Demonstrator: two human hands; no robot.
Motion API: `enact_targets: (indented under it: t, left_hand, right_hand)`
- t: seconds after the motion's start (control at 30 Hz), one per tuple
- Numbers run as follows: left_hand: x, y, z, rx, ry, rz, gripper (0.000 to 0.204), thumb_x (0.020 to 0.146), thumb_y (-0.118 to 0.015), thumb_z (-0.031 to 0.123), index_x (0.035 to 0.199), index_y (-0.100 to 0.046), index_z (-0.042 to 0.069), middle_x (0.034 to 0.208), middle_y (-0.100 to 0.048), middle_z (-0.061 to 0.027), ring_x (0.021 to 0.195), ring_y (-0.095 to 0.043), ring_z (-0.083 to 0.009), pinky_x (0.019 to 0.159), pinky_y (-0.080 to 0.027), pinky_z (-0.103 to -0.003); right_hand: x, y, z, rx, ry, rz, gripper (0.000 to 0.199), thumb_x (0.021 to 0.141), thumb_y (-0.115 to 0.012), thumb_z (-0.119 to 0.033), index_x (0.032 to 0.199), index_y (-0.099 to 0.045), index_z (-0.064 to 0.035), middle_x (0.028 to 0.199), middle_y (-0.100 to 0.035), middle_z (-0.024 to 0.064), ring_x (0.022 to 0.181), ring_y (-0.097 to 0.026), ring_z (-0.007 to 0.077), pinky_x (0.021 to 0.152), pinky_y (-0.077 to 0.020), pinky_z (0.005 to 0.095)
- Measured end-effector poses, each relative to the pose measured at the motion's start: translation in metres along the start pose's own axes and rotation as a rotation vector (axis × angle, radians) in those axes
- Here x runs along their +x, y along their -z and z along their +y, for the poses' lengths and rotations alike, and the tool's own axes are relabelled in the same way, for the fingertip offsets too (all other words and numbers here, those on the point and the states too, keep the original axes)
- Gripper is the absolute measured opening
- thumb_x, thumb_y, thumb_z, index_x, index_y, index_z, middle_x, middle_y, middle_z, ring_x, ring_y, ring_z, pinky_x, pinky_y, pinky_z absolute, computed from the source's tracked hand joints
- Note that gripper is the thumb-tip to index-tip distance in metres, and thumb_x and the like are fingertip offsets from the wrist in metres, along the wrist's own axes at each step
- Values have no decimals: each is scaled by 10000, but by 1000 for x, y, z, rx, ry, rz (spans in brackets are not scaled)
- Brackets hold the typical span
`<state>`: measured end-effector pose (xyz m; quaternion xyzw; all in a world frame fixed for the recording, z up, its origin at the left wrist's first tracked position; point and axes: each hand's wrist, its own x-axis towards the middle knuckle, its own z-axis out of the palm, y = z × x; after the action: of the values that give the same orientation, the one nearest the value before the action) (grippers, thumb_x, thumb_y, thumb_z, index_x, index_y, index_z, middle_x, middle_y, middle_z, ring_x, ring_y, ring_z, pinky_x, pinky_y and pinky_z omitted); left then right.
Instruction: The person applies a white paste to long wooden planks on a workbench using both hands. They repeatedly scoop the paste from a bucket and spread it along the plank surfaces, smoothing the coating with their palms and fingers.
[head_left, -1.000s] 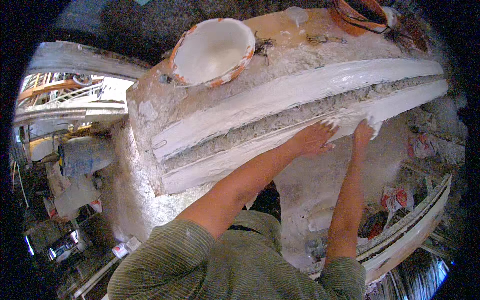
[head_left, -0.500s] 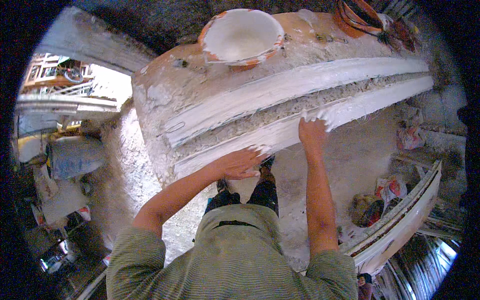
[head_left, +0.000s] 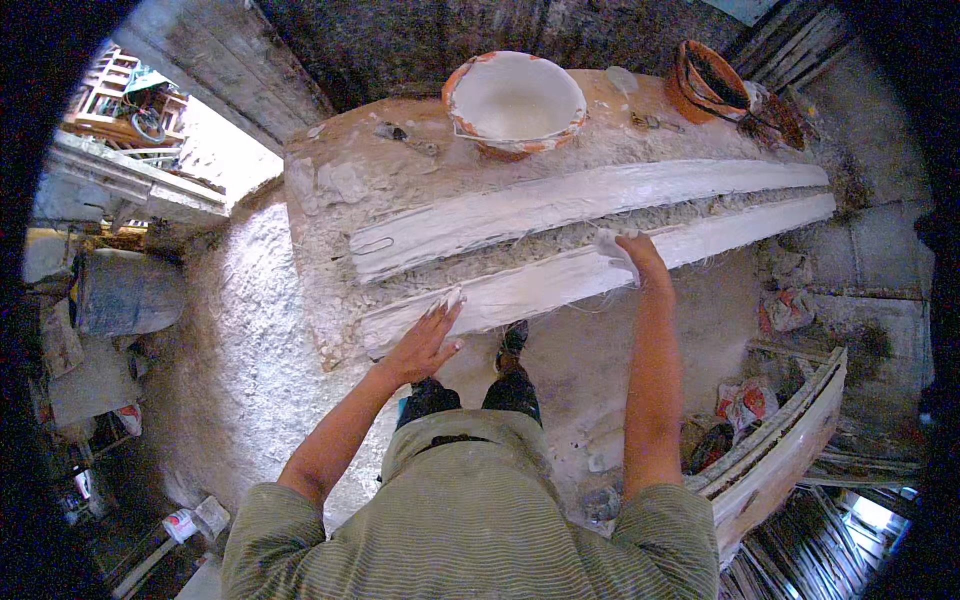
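Two long white plaster mouldings, a far one [head_left: 590,198] and a near one [head_left: 540,285], lie side by side on a dusty workbench [head_left: 335,190], with loose fibres along their edges. My left hand [head_left: 425,340] rests on the near moulding towards its left end, fingers spread and fingertips white with plaster. Further right, my right hand [head_left: 640,258] touches the same moulding by its far edge. White plaster coats its fingers, which look stretched out with no tool in them. Behind the mouldings stands an orange-rimmed basin [head_left: 515,100] whose inside is white.
An orange bucket [head_left: 708,82] with dark cord beside it sits at the bench's back right. At the lower right leans a curved moulding [head_left: 775,455], near a red-and-white bag [head_left: 745,403]. A blue-grey barrel [head_left: 130,290] stands on the left, beyond the whitened floor.
My left hand has slid left along the near moulding and spread its fingers. My right hand is now closer to that moulding's far edge. The whole view has shifted.
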<state>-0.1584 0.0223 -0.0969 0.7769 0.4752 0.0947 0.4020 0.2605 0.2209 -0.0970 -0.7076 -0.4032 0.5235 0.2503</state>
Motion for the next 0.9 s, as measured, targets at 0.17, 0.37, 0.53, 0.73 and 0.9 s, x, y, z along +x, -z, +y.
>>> enact_targets:
  t: [0.17, 0.37, 0.53, 0.73, 0.9]
  left_hand:
    - [37, -10, 18, 5, -6, -18, 699, 1006, -434, 419, 1546, -136, 91, 1526, -235, -309, 1438, -211, -431, 1197, -159, -450]
    - [98, -22, 47, 111, -80, -100, 709, 1009, -387, 473, 1541, -143, 75, 1524, -245, -305, 1433, -231, -424, 1198, -164, -455]
    - [120, -38, 51, 278, -206, -191, 714, 1008, -360, 499, 1525, -177, 41, 1504, -287, -301, 1415, -273, -423, 1197, -174, -465]
    - [94, -34, 20, 330, -272, -224, 729, 996, -381, 520, 1523, -200, 49, 1512, -302, -273, 1413, -280, -424, 1194, -189, -468]
    - [20, -1, -23, 318, -276, -266, 724, 993, -409, 498, 1531, -184, 70, 1520, -293, -267, 1417, -269, -428, 1189, -204, -472]
  right_hand:
    - [-13, 38, -21, -478, 171, -126, 534, 780, -712, -147, 1214, -531, 105, 1214, -605, 232, 1102, -611, 339, 903, -509, 407]
    - [45, 110, 45, -811, -29, 45, 595, 762, -727, -301, 1157, -568, 114, 1136, -627, 244, 1062, -618, 359, 891, -507, 430]
    - [90, 156, 95, -908, 122, 454, 545, 788, -680, -391, 1011, -638, 104, 975, -664, 266, 913, -653, 421, 849, -516, 483]
    - [64, 55, 117, -1409, 469, 430, 404, 941, -498, -340, 851, -697, 0, 901, -675, 236, 861, -645, 390, 798, -500, 513]
    - [-35, -118, 109, -1130, 379, 399, 492, 976, -414, -386, 909, -705, 4, 957, -682, 229, 936, -629, 442, 865, -483, 570]
